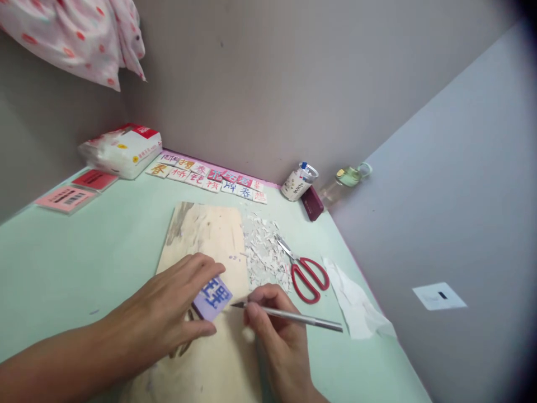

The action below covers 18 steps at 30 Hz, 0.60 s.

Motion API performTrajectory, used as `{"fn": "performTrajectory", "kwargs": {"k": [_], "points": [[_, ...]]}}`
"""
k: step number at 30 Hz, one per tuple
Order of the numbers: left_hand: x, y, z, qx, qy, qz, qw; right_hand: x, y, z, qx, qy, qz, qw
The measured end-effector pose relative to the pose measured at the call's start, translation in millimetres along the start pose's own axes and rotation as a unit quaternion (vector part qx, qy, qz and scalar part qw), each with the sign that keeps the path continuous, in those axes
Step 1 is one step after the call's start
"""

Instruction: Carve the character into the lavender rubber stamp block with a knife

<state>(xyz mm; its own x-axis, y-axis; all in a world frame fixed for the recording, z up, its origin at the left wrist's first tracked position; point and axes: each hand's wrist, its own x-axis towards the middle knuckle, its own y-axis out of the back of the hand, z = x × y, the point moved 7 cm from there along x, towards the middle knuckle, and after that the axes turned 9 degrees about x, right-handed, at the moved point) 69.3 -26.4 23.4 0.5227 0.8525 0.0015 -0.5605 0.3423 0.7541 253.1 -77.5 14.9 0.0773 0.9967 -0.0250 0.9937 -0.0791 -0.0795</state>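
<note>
My left hand (172, 305) grips a small purple square block (212, 299) between thumb and fingers; a dark blue character shows on its upper face. My right hand (277, 330) is closed round a silver craft knife (302, 317), its pointed blade aimed left, close to the block's right edge. Whether the blade touches the block I cannot tell. Both hands are over a pale wooden board (210, 224) with dark stains at its far left corner and a few purple specks. Part of the block is hidden by my left fingers.
White shavings (266, 252) lie right of the board, beside red-handled scissors (310, 278) and crumpled tissue (356, 302). Behind are rows of lettered tiles (212, 183), a tissue pack (134, 148), pink cards (67, 197), a can (297, 187), a maroon box (312, 204) and a bottle (342, 187).
</note>
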Motion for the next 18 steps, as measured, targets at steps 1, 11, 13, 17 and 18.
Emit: {"fn": "performTrajectory", "kwargs": {"k": [1,11,13,17,18], "points": [[2.1,-0.5,-0.4,0.005,0.007,-0.012,1.0,0.0,3.0,0.1,0.003,0.001,0.006,1.0],[11.5,1.4,-2.2,0.016,-0.025,0.014,0.999,9.9,8.9,-14.3,0.001,0.03,0.032,0.999],[14.1,2.7,-3.5,0.022,-0.009,0.025,0.999,11.9,10.2,-21.2,-0.004,0.047,0.048,0.998],[18.4,2.6,-6.9,0.019,-0.011,-0.061,0.998,15.5,9.0,-22.5,-0.001,0.045,0.06,0.997],[19.3,4.7,-7.4,0.019,-0.015,-0.072,0.997,16.5,7.7,-21.3,0.0,0.039,0.057,0.998]]}}
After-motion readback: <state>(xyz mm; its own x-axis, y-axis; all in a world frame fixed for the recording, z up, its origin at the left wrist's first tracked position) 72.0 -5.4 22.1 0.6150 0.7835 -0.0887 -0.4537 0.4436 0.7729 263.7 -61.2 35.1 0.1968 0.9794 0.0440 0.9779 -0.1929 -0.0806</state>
